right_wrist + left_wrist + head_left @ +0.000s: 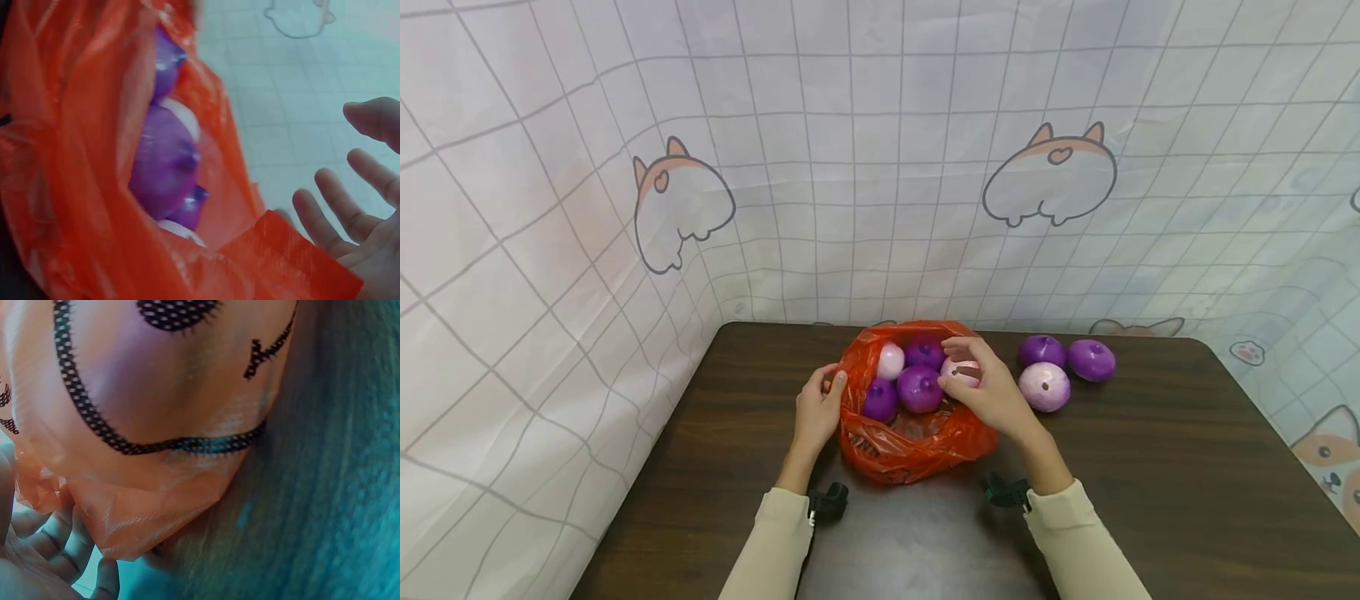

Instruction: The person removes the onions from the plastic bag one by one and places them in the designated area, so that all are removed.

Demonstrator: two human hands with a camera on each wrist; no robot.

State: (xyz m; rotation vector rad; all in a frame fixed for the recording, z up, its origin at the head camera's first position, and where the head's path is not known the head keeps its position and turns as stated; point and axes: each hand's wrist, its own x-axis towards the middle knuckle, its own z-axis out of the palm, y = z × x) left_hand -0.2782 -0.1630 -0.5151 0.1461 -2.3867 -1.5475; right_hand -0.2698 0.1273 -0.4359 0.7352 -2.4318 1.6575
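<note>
A red plastic bag (898, 463) stands with its mouth wide, holding several round purple and white onions (920, 389). My left hand (817, 410) grips the bag's left rim, thumb on the inner side. Thin crumpled plastic lies against those fingers in the left wrist view. Over the bag's right side, my right hand (997, 397) has its thumb and fingers apart, overlapping a whitish onion (957, 372) in the head view. From the right wrist, that same hand (369, 225) shows spread fingers and a bare palm beside the bag's rim.
Right of the bag, two purple onions (1092, 360) and a whitish one (1045, 387) sit together on the dark wooden table (1150, 475). A white gridded cloth (880, 192) with dog drawings hangs behind and at the sides.
</note>
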